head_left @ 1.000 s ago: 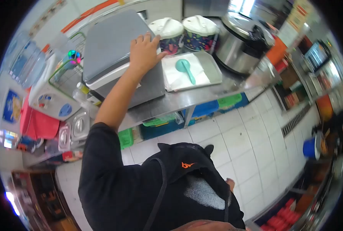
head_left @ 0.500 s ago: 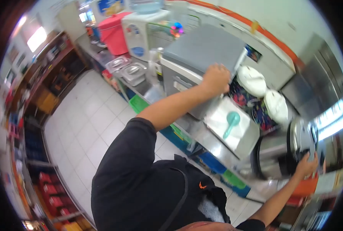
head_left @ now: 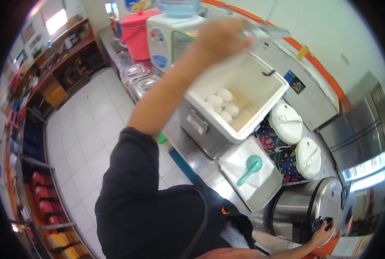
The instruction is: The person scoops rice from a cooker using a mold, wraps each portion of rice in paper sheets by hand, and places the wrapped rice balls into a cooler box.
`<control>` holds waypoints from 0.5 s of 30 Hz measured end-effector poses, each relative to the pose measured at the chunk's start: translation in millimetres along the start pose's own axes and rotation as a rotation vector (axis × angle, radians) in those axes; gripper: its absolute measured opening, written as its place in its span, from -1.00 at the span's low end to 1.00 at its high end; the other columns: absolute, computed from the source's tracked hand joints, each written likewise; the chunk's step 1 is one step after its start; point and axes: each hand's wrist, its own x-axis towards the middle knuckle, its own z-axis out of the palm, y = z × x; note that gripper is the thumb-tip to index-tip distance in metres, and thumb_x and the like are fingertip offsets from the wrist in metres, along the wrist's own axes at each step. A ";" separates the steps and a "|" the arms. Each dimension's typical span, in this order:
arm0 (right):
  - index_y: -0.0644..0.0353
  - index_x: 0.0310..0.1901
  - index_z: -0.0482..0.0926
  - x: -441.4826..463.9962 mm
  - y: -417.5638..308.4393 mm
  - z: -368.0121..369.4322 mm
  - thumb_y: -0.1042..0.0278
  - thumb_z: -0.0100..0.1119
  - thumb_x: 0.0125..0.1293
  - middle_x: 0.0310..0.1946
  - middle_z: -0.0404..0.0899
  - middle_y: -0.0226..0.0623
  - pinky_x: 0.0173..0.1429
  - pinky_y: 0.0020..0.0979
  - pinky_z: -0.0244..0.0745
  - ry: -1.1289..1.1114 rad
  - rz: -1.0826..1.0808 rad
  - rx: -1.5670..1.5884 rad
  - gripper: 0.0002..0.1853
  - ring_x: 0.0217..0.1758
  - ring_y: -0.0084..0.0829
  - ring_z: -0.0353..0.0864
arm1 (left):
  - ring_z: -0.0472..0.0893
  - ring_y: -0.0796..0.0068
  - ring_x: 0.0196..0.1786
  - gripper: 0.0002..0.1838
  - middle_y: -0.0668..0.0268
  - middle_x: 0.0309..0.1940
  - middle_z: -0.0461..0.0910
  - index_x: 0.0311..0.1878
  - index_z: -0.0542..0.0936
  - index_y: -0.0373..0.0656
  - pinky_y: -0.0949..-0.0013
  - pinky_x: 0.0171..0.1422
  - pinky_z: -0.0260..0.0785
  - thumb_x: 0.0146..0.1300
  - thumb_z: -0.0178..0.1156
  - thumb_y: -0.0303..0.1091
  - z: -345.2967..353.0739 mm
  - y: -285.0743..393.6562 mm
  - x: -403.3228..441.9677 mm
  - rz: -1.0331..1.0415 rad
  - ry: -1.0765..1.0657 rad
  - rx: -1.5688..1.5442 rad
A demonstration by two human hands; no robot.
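Observation:
My left hand point(head_left: 224, 39), smeared by motion, grips the edge of the raised cooler lid point(head_left: 268, 32) above the cooler box. Below it the grey cooler box point(head_left: 201, 138) stands open, its white inside showing several round white balls point(head_left: 222, 103). At the lower right, my right hand point(head_left: 322, 235) closes on the black handle point(head_left: 326, 223) of a large steel rice cooker point(head_left: 289, 209), whose lid is down. Between the two lies a tray point(head_left: 266, 192) with white paper and a teal rice paddle point(head_left: 250, 170) on it.
Two dark floral pots point(head_left: 272, 140) with white lids point(head_left: 286, 123) stand beside the cooler box. Behind it are a water dispenser point(head_left: 158, 32) and a pink bucket point(head_left: 134, 39). Lidded steel pans point(head_left: 145, 84) line the counter. Shelves point(head_left: 50, 185) run along the left.
My left hand has lifted the cooler lid up and away, uncovering the white balls inside. My right hand stays at the rice cooker's handle. The view has shifted slightly.

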 end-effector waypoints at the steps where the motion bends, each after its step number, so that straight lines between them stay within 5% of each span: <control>1: 0.34 0.29 0.47 -1.7 -9.2 -2.6 0.37 0.25 0.35 0.24 0.53 -0.07 0.42 -0.27 0.30 0.000 -0.007 -0.009 -0.50 0.32 -0.18 0.50 | 0.67 0.10 -0.40 -0.64 0.09 -0.48 0.62 -0.05 0.67 -0.11 0.15 -0.28 0.51 0.19 0.31 -0.09 -2.6 -28.8 14.7 0.031 0.032 -0.003; 2: 0.33 0.29 0.46 -7.0 -23.6 -6.4 0.35 0.26 0.34 0.24 0.53 -0.07 0.43 -0.27 0.29 0.014 0.044 -0.020 -0.49 0.31 -0.17 0.50 | 0.70 0.21 -0.29 -0.62 0.13 -0.36 0.69 0.00 0.66 -0.15 0.23 -0.19 0.50 0.26 0.30 -0.07 -4.9 -62.3 25.1 -0.059 -0.088 0.025; 3: 0.33 0.29 0.46 -6.3 -21.4 -7.2 0.35 0.26 0.34 0.24 0.53 -0.07 0.43 -0.27 0.29 0.011 0.065 -0.031 -0.49 0.31 -0.17 0.50 | 0.65 0.10 0.17 -0.54 -0.09 0.05 0.65 0.15 0.64 -0.16 0.19 0.34 0.43 0.23 0.32 -0.16 -7.6 -86.1 33.6 -0.181 -0.035 0.101; 5: 0.32 0.27 0.49 -6.5 -12.8 -5.3 0.34 0.24 0.36 0.23 0.54 -0.07 0.43 -0.27 0.27 0.039 0.057 0.013 -0.52 0.34 -0.17 0.48 | 0.69 0.11 -0.02 -0.67 0.02 -0.10 0.71 0.00 0.66 -0.26 0.21 0.14 0.49 0.31 0.23 -0.21 -23.9 -99.1 52.2 -0.264 0.007 0.140; 8: 0.33 0.26 0.49 -12.9 -18.5 -3.9 0.22 0.26 0.39 0.24 0.53 -0.05 0.41 -0.27 0.29 0.101 0.061 0.060 -0.49 0.33 -0.19 0.48 | 0.60 0.54 -0.19 -0.64 0.27 -0.28 0.70 -0.06 0.68 -0.31 0.42 -0.05 0.44 0.41 0.18 -0.14 -25.4 -173.3 58.0 -0.318 0.086 -0.047; 14: 0.25 0.26 0.51 -14.6 -27.5 -8.7 0.07 0.29 0.38 0.20 0.55 -0.04 0.33 -0.25 0.39 0.162 0.176 -0.169 -0.45 0.26 -0.17 0.53 | 0.60 0.53 -0.16 -0.61 0.29 -0.29 0.70 -0.03 0.67 -0.32 0.41 0.02 0.42 0.50 0.10 -0.12 -46.0 -257.8 43.5 -0.493 0.135 0.088; 15: 0.21 0.27 0.51 -15.2 -29.2 -8.0 0.01 0.29 0.38 0.18 0.56 -0.03 0.30 -0.23 0.44 0.171 0.213 -0.137 -0.44 0.23 -0.15 0.56 | 0.59 0.45 -0.03 -0.48 0.22 -0.17 0.67 0.04 0.63 -0.32 0.33 0.15 0.38 0.47 0.07 0.05 -48.8 -264.7 38.1 -0.503 0.141 0.111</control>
